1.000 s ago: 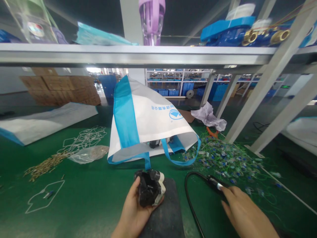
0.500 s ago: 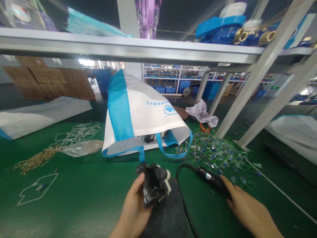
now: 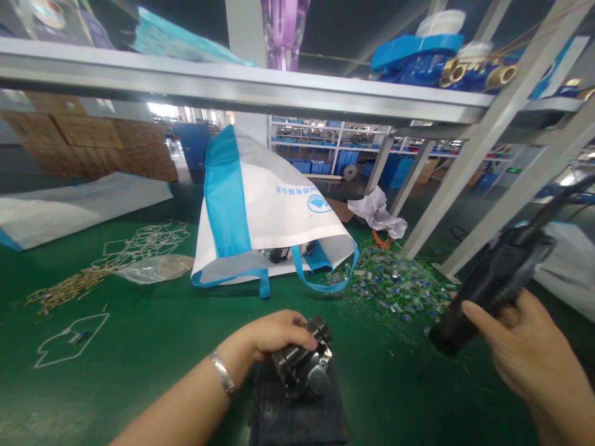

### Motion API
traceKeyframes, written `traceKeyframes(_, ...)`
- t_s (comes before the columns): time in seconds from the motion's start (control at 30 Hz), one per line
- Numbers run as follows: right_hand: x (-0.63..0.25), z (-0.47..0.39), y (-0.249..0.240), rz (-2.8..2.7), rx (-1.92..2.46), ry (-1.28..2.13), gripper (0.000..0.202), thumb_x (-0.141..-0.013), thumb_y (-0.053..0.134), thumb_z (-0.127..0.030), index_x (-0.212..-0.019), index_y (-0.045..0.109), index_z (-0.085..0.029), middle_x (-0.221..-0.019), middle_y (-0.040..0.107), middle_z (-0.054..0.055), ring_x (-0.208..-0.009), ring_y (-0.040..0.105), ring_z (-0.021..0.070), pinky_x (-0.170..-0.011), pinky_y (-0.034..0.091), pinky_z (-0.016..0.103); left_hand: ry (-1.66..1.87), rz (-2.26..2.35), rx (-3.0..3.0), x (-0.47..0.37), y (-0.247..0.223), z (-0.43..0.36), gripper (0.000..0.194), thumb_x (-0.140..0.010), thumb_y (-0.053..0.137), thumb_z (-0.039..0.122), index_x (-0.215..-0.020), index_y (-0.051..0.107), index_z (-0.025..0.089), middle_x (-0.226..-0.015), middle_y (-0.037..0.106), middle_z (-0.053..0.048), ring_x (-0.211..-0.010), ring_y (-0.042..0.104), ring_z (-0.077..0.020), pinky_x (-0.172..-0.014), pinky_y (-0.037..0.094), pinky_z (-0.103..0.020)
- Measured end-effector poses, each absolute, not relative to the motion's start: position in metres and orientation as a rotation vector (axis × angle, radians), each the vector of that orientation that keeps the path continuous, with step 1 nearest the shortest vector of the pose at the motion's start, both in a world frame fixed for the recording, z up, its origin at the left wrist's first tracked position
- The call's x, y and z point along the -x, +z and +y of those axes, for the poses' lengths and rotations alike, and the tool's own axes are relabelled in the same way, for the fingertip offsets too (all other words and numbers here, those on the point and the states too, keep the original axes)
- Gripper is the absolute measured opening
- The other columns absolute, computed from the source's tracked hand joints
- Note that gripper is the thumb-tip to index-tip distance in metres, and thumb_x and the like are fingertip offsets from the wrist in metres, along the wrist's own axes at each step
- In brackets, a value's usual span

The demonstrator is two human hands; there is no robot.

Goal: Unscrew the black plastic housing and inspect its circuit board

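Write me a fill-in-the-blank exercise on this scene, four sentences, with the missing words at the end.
1. The left hand grips the part, and the band on its wrist is coloured ____.
2. The right hand holds the tool, which is coloured ____.
3. The printed bag has handles coloured ____.
4. As the picture shows it, the crumpled paper is to the ____ of the printed bag.

Missing words: silver; black; blue; right.

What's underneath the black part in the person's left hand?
Below the black part: a black pad on the green tabletop. The part and left hand hide some of the pad's top, including any contact.
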State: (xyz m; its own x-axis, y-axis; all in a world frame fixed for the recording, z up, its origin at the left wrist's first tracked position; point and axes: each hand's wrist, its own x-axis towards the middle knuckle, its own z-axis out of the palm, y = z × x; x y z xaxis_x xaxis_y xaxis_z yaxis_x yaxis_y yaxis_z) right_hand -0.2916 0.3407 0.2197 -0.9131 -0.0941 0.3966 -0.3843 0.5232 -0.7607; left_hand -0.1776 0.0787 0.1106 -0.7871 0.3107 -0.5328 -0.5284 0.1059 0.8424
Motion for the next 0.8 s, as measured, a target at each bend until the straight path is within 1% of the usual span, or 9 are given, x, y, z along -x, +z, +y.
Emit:
traceKeyframes(0.07,0.284,0.327,0.223,-2.281,-0.35,1.84,0.05,-0.058,0.068,-0.042,-0.093,0.042,-0.018,-0.09,0.051,0.007,-0.084,0.053,0.019,-0.076,0.046,0.026,1.593,1.986,0.189,0.18,0.108,0.084,0.069,-0.045,0.048,0.051,-0.107,0.045,0.021,-0.101,0.048,-0.001,-0.076,0.047,0.0008,-0.066,0.038,-0.007)
traceKeyframes(0.13,0.275,0.312,0.226,-2.174,-0.298,2.087,0.048,-0.055,0.071,-0.037,-0.088,0.043,-0.016,-0.084,0.05,0.007,-0.077,0.053,0.0203,-0.067,0.049,0.029,1.513,2.204,0.228,0.174,0.11,0.086,0.065,-0.047,0.045,0.055,-0.107,0.046,0.027,-0.105,0.047,0.004,-0.089,0.047,-0.0007,-0.078,0.039,-0.007)
traceKeyframes(0.23,0.263,0.295,0.231,-2.163,-0.424,2.108,0.047,-0.058,0.069,-0.034,-0.09,0.042,-0.015,-0.079,0.051,0.007,-0.07,0.055,0.02,-0.065,0.049,0.034,1.506,2.417,0.448,0.155,0.109,0.088,0.072,-0.051,0.04,0.062,-0.118,0.028,0.039,-0.124,0.028,0.012,-0.116,0.036,-0.0051,-0.11,0.029,-0.019)
traceKeyframes(0.3,0.257,0.287,0.232,-2.168,-0.652,2.079,0.045,-0.065,0.064,-0.03,-0.102,0.04,-0.019,-0.078,0.051,0.006,-0.069,0.055,0.0194,-0.065,0.048,0.038,1.505,2.445,0.543,0.142,0.102,0.093,0.078,-0.049,0.044,0.062,-0.12,0.022,0.041,-0.126,0.024,0.013,-0.118,0.033,-0.0054,-0.113,0.027,-0.021)
traceKeyframes(0.4,0.249,0.272,0.232,-2.109,-0.949,2.1,0.05,-0.072,0.058,-0.027,-0.117,0.036,-0.027,-0.078,0.049,0.005,-0.068,0.054,0.018,-0.063,0.047,0.04,1.565,2.387,0.666,0.133,0.082,0.101,0.066,-0.052,0.046,0.052,-0.114,0.029,0.041,-0.122,0.03,0.014,-0.115,0.035,-0.0015,-0.108,0.029,-0.014)
traceKeyframes(0.57,0.236,0.239,0.224,-2.013,-1.16,2.111,0.047,-0.075,0.054,-0.024,-0.119,0.036,-0.027,-0.074,0.047,0.004,-0.064,0.049,0.0146,-0.059,0.043,0.033,1.639,2.437,0.748,0.145,0.065,0.098,0.051,-0.057,0.042,0.051,-0.106,0.036,0.038,-0.112,0.039,0.014,-0.102,0.04,0.006,-0.087,0.029,0.001)
traceKeyframes(0.67,0.232,0.222,0.217,-1.96,-1.2,2.106,0.045,-0.081,0.047,-0.038,-0.121,0.035,-0.021,-0.073,0.046,0.006,-0.064,0.048,0.0152,-0.055,0.041,0.031,1.611,2.472,0.713,0.154,0.064,0.09,0.048,-0.059,0.04,0.048,-0.105,0.037,0.034,-0.108,0.042,0.012,-0.094,0.041,0.0081,-0.079,0.028,0.002)
traceKeyframes(0.73,0.231,0.214,0.213,-1.944,-1.178,2.162,0.051,-0.079,0.044,-0.05,-0.118,0.037,-0.018,-0.071,0.047,0.007,-0.062,0.047,0.0163,-0.052,0.041,0.031,1.638,2.484,0.684,0.156,0.06,0.088,0.049,-0.06,0.039,0.049,-0.105,0.037,0.032,-0.108,0.042,0.01,-0.095,0.041,0.0088,-0.08,0.029,0.002)
traceKeyframes(0.8,0.233,0.208,0.209,-1.938,-1.145,2.226,0.047,-0.077,0.046,-0.052,-0.111,0.042,-0.019,-0.069,0.048,0.006,-0.06,0.047,0.0167,-0.051,0.041,0.031,1.661,2.482,0.714,0.155,0.053,0.089,0.052,-0.061,0.037,0.052,-0.108,0.035,0.031,-0.11,0.04,0.009,-0.098,0.041,0.0088,-0.085,0.031,0.002)
